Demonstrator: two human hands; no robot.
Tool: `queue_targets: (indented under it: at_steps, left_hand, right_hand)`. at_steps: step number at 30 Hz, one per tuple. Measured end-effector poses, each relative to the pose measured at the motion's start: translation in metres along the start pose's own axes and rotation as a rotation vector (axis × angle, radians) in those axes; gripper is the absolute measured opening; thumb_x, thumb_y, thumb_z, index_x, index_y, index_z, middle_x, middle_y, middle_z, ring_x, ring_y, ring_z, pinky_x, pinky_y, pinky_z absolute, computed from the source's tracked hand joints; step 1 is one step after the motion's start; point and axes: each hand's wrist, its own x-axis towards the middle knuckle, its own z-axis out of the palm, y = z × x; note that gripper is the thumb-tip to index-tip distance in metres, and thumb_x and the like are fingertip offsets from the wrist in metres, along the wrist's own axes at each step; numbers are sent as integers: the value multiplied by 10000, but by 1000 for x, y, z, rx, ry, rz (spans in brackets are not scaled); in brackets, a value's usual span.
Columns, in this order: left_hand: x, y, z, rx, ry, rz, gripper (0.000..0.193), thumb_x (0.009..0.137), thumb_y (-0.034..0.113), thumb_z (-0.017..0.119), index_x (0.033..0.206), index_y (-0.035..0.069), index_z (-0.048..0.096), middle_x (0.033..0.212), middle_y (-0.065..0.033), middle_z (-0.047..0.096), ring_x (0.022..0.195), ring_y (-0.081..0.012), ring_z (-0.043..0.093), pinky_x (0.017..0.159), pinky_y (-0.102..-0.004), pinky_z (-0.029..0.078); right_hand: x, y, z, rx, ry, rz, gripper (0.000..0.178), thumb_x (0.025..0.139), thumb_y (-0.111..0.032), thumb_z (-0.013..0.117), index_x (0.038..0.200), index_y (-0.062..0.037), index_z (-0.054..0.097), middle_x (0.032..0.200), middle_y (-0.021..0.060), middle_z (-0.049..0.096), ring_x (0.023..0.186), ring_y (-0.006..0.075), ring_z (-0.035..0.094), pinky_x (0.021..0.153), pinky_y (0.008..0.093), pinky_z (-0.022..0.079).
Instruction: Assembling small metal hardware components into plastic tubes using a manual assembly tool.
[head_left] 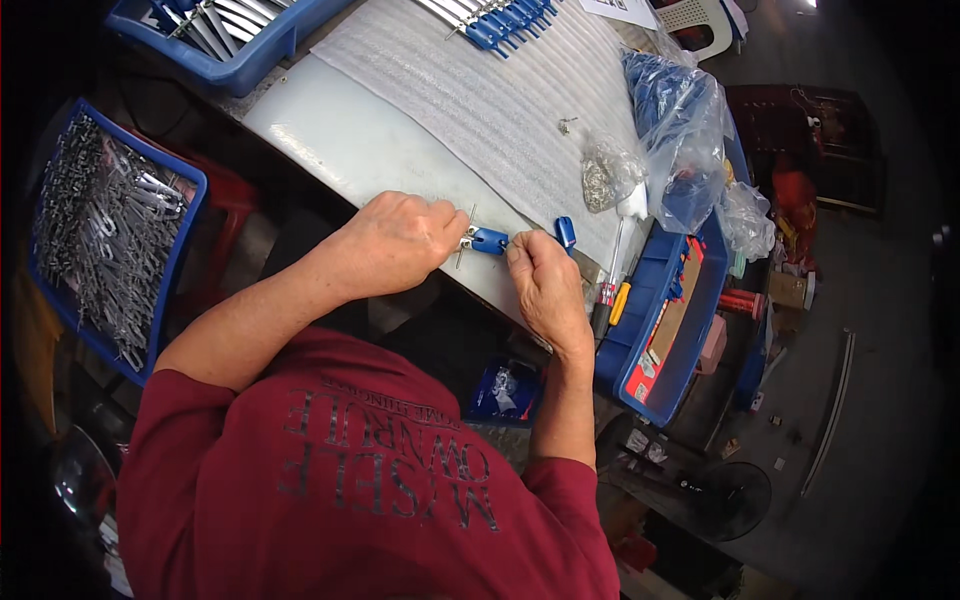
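Over the front edge of the table, a small blue piece with a metal fitting (489, 240) spans the gap between my hands. A thin metal rod crosses its left end. My left hand (400, 243) is closed at that metal end, and its fingers hide most of what they grip. On the other side, my right hand (548, 283) is closed in a pinch at the blue end. A second blue piece (566, 232) lies on the table just beyond my right fingers.
Several blue-ended metal parts (500, 25) lie at the far edge. A clear bag of small metal pieces (612, 172) and a screwdriver (612, 265) lie right, beside a blue tray (668, 372). Left stands a blue crate (185, 262) of metal parts.
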Motion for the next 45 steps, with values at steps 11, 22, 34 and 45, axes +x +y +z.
queue_targets:
  at_steps: [11,22,34,45]
  left_hand:
    - [-1,1,3,51,-1,2,139,729,134,565,750,52,455,623,-83,476,550,-254,534,479,-347,426]
    - [-2,0,4,72,-10,12,134,728,138,561,748,57,455,622,-81,475,552,-247,535,479,-341,427]
    - [-1,1,2,67,-12,8,120,727,122,547,743,57,447,622,-80,475,556,-251,536,483,-342,429]
    - [-1,1,2,67,-7,25,115,729,121,547,749,58,453,624,-81,479,559,-254,541,483,-344,436]
  right_hand:
    - [1,-3,1,-67,-15,-8,129,805,-114,527,796,10,494,710,193,506,682,369,504,590,387,398]
    - [2,-4,2,-48,-9,20,145,810,-121,529,797,21,502,716,195,512,674,361,507,593,381,403]
    - [3,-5,1,-49,-34,41,153,810,-121,528,799,31,511,719,201,520,671,357,511,601,369,410]
    - [4,-5,2,-36,-27,61,169,821,-133,519,803,35,511,708,203,514,638,341,506,585,352,409]
